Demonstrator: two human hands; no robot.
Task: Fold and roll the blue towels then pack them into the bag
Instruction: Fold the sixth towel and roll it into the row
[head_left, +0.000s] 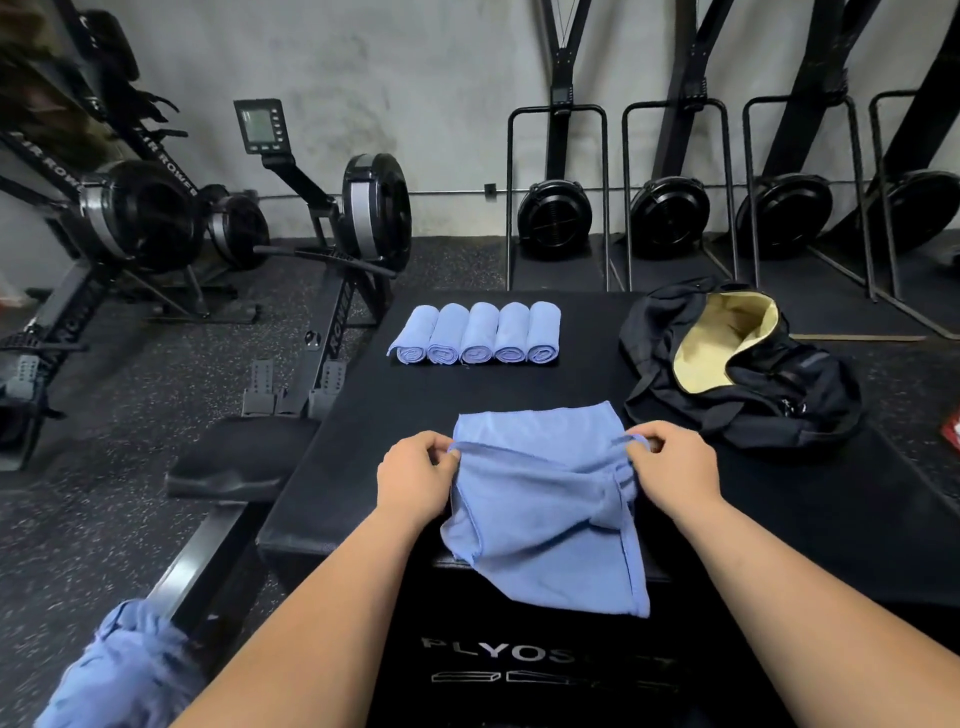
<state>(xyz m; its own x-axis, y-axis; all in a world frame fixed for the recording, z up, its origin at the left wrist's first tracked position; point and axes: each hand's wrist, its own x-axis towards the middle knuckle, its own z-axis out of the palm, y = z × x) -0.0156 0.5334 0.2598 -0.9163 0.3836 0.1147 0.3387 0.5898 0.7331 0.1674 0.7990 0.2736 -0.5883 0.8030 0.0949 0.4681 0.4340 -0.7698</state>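
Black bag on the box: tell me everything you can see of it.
The bag is black soft fabric, slumped and creased, and it lies on the box at the far right of the top. Its mouth gapes open upward and shows a pale yellow lining. No towel shows inside. It sits to the right of the rolled towels, apart from them. Nothing but the box touches it.

The towel (540, 525) is recorded as soft, matt cloth. The bag (810, 395) is noted as matt black fabric, pale-lined. The box top (363, 441) is judged smooth, possibly vinyl.
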